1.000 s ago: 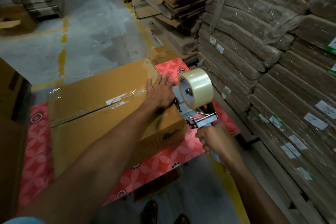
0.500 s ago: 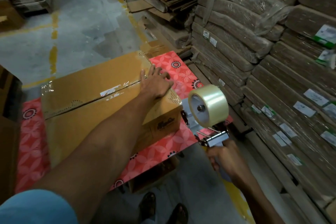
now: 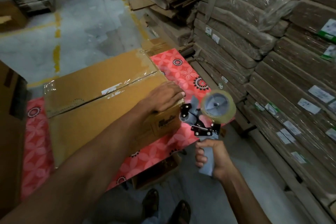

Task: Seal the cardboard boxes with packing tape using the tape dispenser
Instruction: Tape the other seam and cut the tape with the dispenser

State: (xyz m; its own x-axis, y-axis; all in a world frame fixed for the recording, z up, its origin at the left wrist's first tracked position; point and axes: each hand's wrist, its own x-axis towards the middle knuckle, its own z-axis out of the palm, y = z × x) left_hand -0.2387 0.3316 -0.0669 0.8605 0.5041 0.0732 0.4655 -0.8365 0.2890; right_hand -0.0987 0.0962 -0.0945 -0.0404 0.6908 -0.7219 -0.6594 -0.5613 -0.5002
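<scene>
- Resting the left hand [image 3: 163, 98] flat on the near right top corner of the box [image 3: 101, 100], fingers [image 3: 177, 92] straight and close together, tips reaching the box's right edge.
- Gripping the grey handle of the dispenser [image 3: 201, 123] in the right hand [image 3: 216, 160], fingers [image 3: 200, 158] curled tight round it.
- Held upright in the air just beside the box's right end, roll [image 3: 218, 107] uppermost, black front plate close to the left fingertips and the box corner; touching or apart, cannot tell.
- Lying on the bench [image 3: 181, 71] over a red flowered cover, flaps shut, with clear tape [image 3: 127, 85] glinting along the top seam and over both far corners.
- Stacked well to the right of the bench: wrapped bundles [image 3: 272, 63] of flat cardboard bearing white labels, more loose flat cardboard behind.
- Down on the grey floor [image 3: 87, 23] below the bench edge: two feet [image 3: 151, 203] in dark sandals.
</scene>
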